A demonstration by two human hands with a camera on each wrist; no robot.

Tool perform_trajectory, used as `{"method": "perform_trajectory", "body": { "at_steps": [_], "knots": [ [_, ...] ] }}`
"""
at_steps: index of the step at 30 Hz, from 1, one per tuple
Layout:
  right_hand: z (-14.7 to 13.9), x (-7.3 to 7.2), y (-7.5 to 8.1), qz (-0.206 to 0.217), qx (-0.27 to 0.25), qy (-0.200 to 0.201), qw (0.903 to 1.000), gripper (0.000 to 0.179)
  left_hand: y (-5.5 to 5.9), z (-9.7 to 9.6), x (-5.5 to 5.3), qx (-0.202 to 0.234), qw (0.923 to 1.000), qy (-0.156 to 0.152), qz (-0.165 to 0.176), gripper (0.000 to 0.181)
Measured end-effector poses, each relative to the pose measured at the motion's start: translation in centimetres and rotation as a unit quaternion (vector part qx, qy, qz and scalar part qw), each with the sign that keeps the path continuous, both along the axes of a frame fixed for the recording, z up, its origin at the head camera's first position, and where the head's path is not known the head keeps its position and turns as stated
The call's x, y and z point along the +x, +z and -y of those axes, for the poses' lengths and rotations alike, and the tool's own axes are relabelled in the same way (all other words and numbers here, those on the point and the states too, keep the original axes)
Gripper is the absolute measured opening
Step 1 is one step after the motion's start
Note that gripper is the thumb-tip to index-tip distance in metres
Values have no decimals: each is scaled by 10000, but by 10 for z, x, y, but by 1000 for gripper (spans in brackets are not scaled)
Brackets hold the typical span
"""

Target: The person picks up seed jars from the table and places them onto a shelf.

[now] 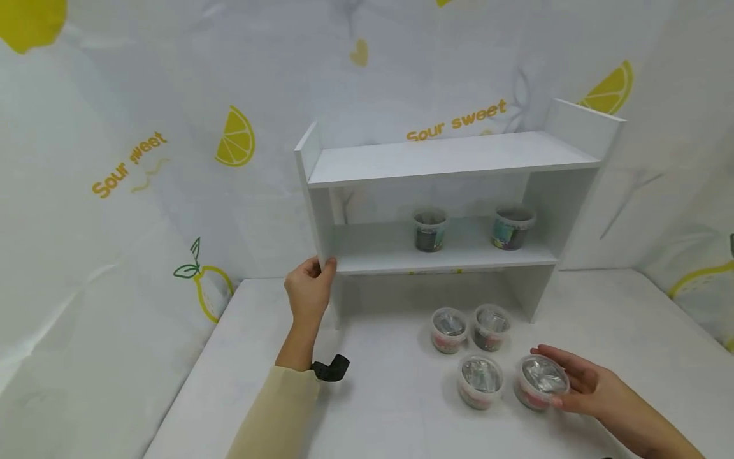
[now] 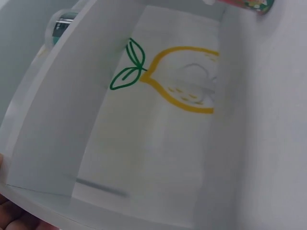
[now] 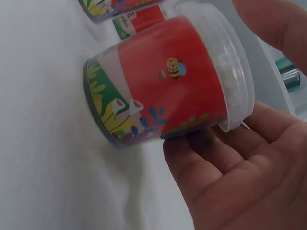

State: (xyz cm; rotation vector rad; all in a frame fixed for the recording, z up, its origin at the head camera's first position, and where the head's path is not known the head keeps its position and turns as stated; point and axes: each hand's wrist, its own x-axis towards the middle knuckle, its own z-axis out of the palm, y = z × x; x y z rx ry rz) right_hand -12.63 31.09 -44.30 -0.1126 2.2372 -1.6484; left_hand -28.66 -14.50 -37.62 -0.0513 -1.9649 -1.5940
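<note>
My left hand (image 1: pixel 309 290) grips the left side panel of a white two-tier shelf (image 1: pixel 424 258), at about the height of its middle board. In the left wrist view its fingers (image 2: pixel 21 218) show at the panel's edge. At the lower right, my right hand (image 1: pixel 596 389) holds a small round plastic tub (image 1: pixel 541 382) with a clear lid, thumb on the near side and fingers on the far side. The right wrist view shows this tub's red label (image 3: pixel 168 72) with a bee and leaves. Beside it stands a similar lidded tub (image 1: pixel 480 382).
Two more lidded tubs, one left (image 1: pixel 449 330) and one right (image 1: pixel 490 327), stand before the shelf's lower opening. On the middle board are two dark tubs, one central (image 1: pixel 430 231) and one near the right panel (image 1: pixel 513 227). A lemon-printed sheet (image 1: pixel 172 191) hangs behind the white table (image 1: pixel 378 408).
</note>
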Motion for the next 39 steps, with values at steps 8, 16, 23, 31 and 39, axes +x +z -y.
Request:
{"method": "perform_trajectory", "body": {
  "at_steps": [8,16,23,31,39],
  "knots": [
    [3,-1,-4,12,414,-251,9988,79,2,4,2,180,9996,-138,162,28],
    [2,1,-8,-386,757,-189,9962,75,0,2,2,262,9993,254,-120,24],
    [4,1,-8,-584,728,-265,9953,73,-4,1,-1,383,9984,355,-237,21],
    [4,1,-7,-846,531,-194,9948,70,-4,0,-3,421,9978,350,-377,19],
    [7,2,-11,-776,352,-243,9961,72,-1,-5,-1,461,9977,417,-280,19]
  ]
}}
